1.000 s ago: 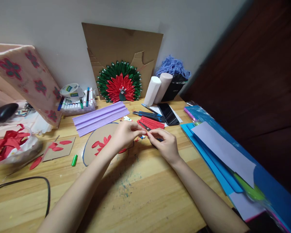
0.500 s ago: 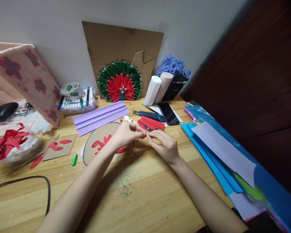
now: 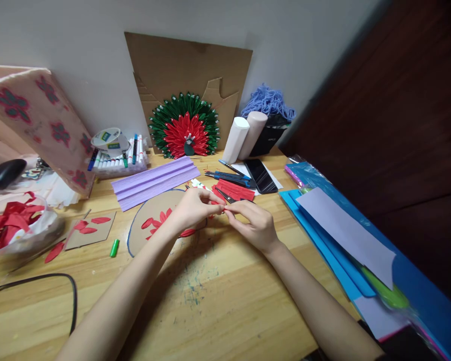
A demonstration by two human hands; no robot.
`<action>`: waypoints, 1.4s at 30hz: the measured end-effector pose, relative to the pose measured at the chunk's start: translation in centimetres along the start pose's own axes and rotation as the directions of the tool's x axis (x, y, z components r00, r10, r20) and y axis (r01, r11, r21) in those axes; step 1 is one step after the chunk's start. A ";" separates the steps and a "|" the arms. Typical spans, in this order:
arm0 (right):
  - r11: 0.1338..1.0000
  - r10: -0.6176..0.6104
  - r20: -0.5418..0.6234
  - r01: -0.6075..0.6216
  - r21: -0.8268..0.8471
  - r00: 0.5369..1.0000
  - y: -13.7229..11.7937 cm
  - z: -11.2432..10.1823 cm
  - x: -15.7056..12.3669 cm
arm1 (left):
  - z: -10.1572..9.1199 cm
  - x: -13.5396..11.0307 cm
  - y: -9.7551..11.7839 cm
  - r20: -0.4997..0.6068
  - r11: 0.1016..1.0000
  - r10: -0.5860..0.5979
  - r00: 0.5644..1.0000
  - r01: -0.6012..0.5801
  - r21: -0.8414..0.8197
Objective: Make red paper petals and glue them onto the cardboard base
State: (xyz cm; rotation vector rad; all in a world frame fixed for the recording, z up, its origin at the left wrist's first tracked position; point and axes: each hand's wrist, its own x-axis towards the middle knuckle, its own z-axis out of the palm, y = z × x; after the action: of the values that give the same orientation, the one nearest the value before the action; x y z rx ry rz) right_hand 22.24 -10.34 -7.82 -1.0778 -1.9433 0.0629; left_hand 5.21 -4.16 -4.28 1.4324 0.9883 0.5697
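Observation:
My left hand (image 3: pixel 195 208) and my right hand (image 3: pixel 255 226) meet fingertip to fingertip above the table. Both pinch a small red paper piece (image 3: pixel 221 203), mostly hidden by the fingers. Dark scissors (image 3: pixel 225 195) show just behind my right hand, over folded red paper (image 3: pixel 236 188); whether that hand touches them I cannot tell. Under my left wrist is a cardboard disc (image 3: pixel 138 239) edged in blue, bearing red paper petals (image 3: pixel 162 218). More petals (image 3: pixel 86 230) rest on a cardboard square (image 3: pixel 104 234) at the left.
A purple crepe sheet (image 3: pixel 156 183), markers (image 3: pixel 115 161), a tape roll (image 3: pixel 110 141), pens and a phone (image 3: pixel 261 176) lie behind. A red-and-green paper peacock (image 3: pixel 186 128) leans at the wall. Blue sheets (image 3: pixel 319 240) line the right; a bowl of red scraps (image 3: pixel 15 220) stands left.
Both hands keep their pinch on the red paper piece, with only slight finger movement. The whole view has shifted slightly; nothing else has visibly moved.

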 end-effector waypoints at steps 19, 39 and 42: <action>0.961 0.252 0.002 -0.251 0.118 0.968 0.2 0.2 0.1 | 0.1 0.0 0.3 -0.002 0.988 0.088 0.996 -0.087 0.126; 0.952 0.255 0.017 -0.255 0.167 0.967 0.1 0.3 0.1 | -0.2 -0.1 -0.6 0.019 0.917 0.220 0.975 -0.214 0.338; 0.951 0.264 0.025 -0.265 0.157 0.964 0.0 0.2 0.1 | -0.2 -0.1 -0.6 0.037 0.923 0.234 0.971 -0.234 0.305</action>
State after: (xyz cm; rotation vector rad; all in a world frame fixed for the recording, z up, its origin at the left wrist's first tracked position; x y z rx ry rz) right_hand 22.08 -10.18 -7.88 -1.2234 -1.7529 0.3621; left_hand 4.84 -4.25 -4.85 1.8463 0.9401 0.6078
